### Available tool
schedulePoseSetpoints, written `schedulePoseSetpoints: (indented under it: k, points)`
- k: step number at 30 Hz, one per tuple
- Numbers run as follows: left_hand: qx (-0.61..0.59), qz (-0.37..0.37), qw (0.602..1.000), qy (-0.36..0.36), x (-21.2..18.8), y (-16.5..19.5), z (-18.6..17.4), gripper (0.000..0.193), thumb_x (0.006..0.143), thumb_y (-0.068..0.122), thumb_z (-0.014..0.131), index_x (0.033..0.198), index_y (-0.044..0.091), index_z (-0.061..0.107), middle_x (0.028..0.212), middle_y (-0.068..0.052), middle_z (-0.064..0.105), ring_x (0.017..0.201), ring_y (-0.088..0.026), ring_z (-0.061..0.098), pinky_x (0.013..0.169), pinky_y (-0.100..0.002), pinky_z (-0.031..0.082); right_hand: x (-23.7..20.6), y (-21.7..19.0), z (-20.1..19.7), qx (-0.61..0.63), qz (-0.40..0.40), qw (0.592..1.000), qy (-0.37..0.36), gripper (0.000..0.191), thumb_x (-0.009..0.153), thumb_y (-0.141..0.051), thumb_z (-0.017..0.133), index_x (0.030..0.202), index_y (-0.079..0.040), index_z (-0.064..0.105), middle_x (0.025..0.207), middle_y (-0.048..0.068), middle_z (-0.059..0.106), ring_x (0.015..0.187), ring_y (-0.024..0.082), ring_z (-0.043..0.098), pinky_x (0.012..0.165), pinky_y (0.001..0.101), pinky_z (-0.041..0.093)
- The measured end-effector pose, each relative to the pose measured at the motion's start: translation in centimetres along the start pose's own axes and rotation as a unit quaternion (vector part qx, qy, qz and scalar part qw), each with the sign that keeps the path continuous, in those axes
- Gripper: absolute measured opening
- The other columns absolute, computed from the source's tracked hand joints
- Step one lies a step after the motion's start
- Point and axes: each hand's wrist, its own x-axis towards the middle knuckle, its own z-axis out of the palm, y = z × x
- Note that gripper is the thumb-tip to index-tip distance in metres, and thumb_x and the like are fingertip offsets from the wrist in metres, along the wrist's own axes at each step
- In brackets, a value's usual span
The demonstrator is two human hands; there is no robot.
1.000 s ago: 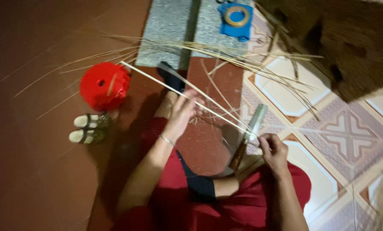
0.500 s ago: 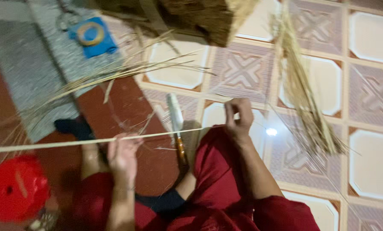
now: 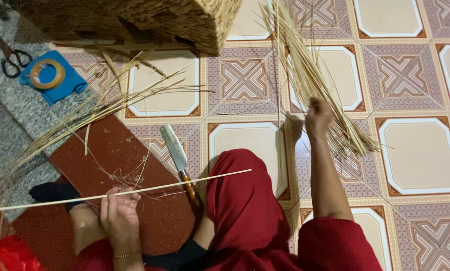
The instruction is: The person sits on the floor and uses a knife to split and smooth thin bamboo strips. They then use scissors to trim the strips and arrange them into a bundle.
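Fingers of the left hand were curled shut around a long pale cane strip, which ran out far to their left past the frame edge and ended a little to their right, over the red-trousered knee. Further left of those fingers lay a grey mat with scissors and a roll of tape on a blue cloth. Above them, loose straw stalks fanned over a red-brown board. Just right of the left fingers a cleaver with a wooden handle lay flat, blade pointing away from the body, handle close to the knee. A woven basket stood well above it.

Further right, the right hand was raised, its fingers closed on the bundle of dried reeds lying on the patterned tile floor; how many stalks they gripped could not be told.

As a judgement: the thin strip, held at one point only, could sag or snap if swung. The bare blade beside the leg could nick a hand reaching across without looking. Tugging stalks from the bundle might drag the rest askew.
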Motion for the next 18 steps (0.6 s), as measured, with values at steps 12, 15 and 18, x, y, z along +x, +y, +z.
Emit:
schedulePoseSetpoints:
  k: [12,15,18]
  points:
    - [0.098,0.038,0.994,-0.041,0.4,0.4,-2.0,0.033,0.113,0.02,0.038,0.136,-0.002,0.045,0.11,-0.022,0.066,0.093,-0.027,0.067,0.092,-0.042,0.055,3.5,0.8,0.9,-0.273,0.08,0.958,-0.029,0.039,0.112,-0.006,0.062,0.077,-0.021,0.066,0.075,-0.001,0.058,0.075,0.016,0.054,0.059,0.04,0.043]
    - [0.092,-0.01,0.996,0.001,0.2,0.5,-1.6,0.034,0.116,0.024,0.037,0.136,-0.002,0.045,0.107,-0.021,0.066,0.093,-0.026,0.066,0.093,-0.042,0.054,3.7,1.2,0.7,-0.338,-0.027,0.941,0.015,0.018,0.081,-0.012,0.074,0.066,-0.02,0.07,0.069,0.002,0.062,0.074,0.022,0.053,0.064,0.0419,0.042]
    - [0.108,-0.023,0.994,0.021,0.1,0.5,-0.9,0.034,0.116,0.024,0.039,0.136,-0.003,0.046,0.107,-0.022,0.065,0.093,-0.026,0.066,0.094,-0.042,0.053,4.0,1.4,0.8,-0.4,-0.032,0.916,0.002,0.011,0.075,-0.018,0.075,0.065,-0.022,0.072,0.068,0.003,0.065,0.067,0.023,0.052,0.062,0.0415,0.044]
